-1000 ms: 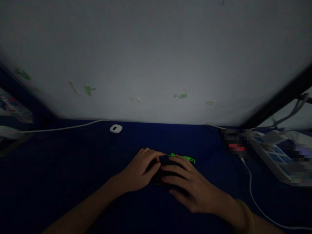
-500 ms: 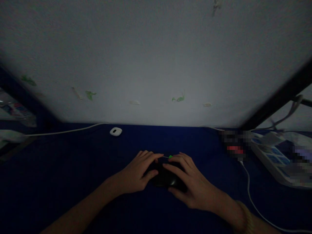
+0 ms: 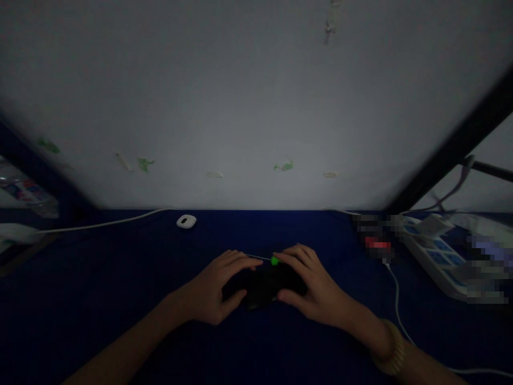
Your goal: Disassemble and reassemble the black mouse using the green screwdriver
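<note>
A dark, rounded object point(image 3: 262, 289) lies on the blue surface point(image 3: 224, 347) between my hands; its details are lost in the dim light. My left hand point(image 3: 224, 286) is at its left end, thumb and fingers apart in a curve. My right hand point(image 3: 310, 280) wraps round its right part, the thumb at the near side and the fingers over the far side. A small bright green piece point(image 3: 274, 260) shows by my right fingertips, with a thin pale cord point(image 3: 258, 257) running left from it towards my left fingers.
A small white device point(image 3: 186, 221) lies near the wall. At the right are a white tray-like item point(image 3: 436, 267), a blurred dark and red object point(image 3: 377, 245) and a white cable point(image 3: 396, 299). Another cable point(image 3: 100, 223) and a plastic bottle point(image 3: 32, 195) are at the left.
My left hand has shifted left, its thumb farther from my right hand. The green piece and cord show more. The dark object looks tilted differently, and the view has shifted slightly.
</note>
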